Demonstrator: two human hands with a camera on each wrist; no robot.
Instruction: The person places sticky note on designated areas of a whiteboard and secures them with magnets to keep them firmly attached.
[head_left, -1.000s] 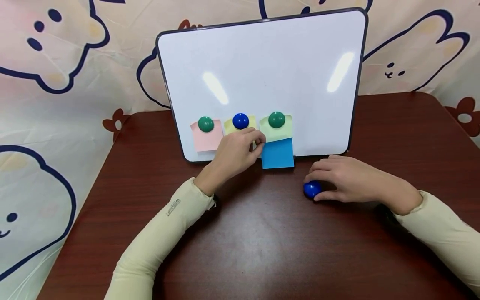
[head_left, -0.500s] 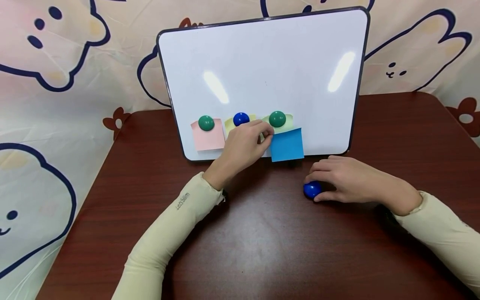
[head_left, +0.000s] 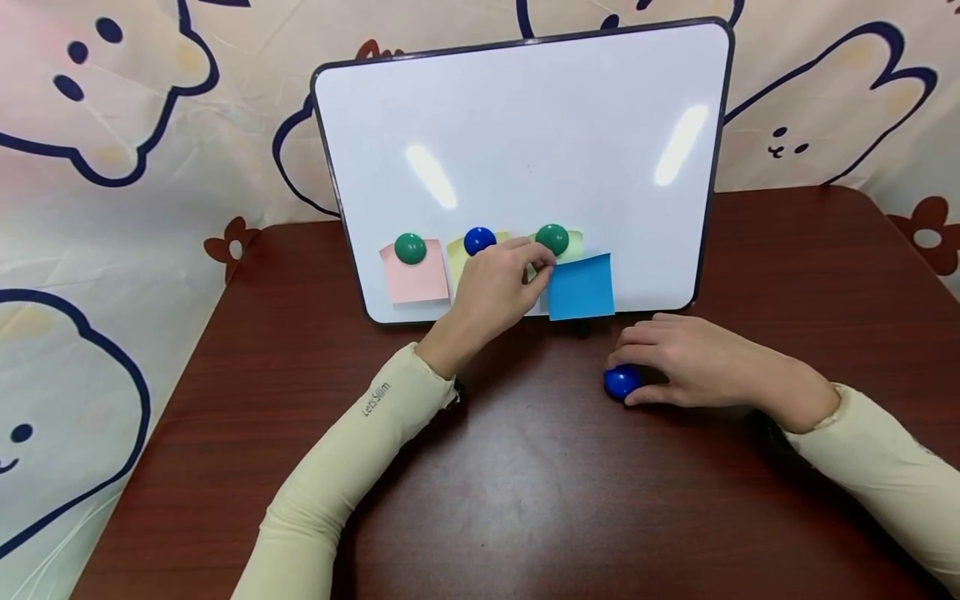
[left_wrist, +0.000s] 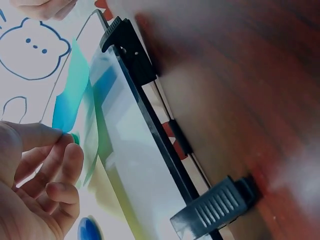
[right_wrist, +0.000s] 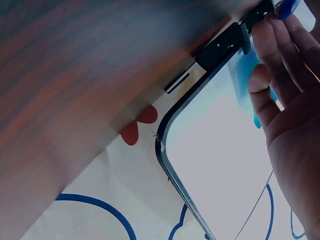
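My left hand [head_left: 498, 283] pinches a blue sticky note [head_left: 581, 287] by its upper left corner, in front of the whiteboard [head_left: 630, 167]. The left wrist view shows thumb and index finger meeting at the edge of the blue note [left_wrist: 67, 105]. Behind it hangs a pale green note [head_left: 572, 243] under a green round magnet [head_left: 552, 240], partly covered. My right hand [head_left: 682, 358] holds a blue round magnet [head_left: 622, 382] between thumb and fingers, low over the table at the right. In the right wrist view that magnet [right_wrist: 288, 8] shows at the top corner.
Left of the blue note, a yellow note [head_left: 456, 258] hangs under a blue magnet [head_left: 480, 241], and a pink note [head_left: 416, 279] under another green magnet [head_left: 410, 248]. Black clip feet [left_wrist: 215, 207] support the board on the dark wooden table [head_left: 525, 483]. A patterned cloth hangs behind.
My left hand has moved right and slightly up, carrying the blue note from below the green note to overlap its lower right. The right hand stays put with the magnet.
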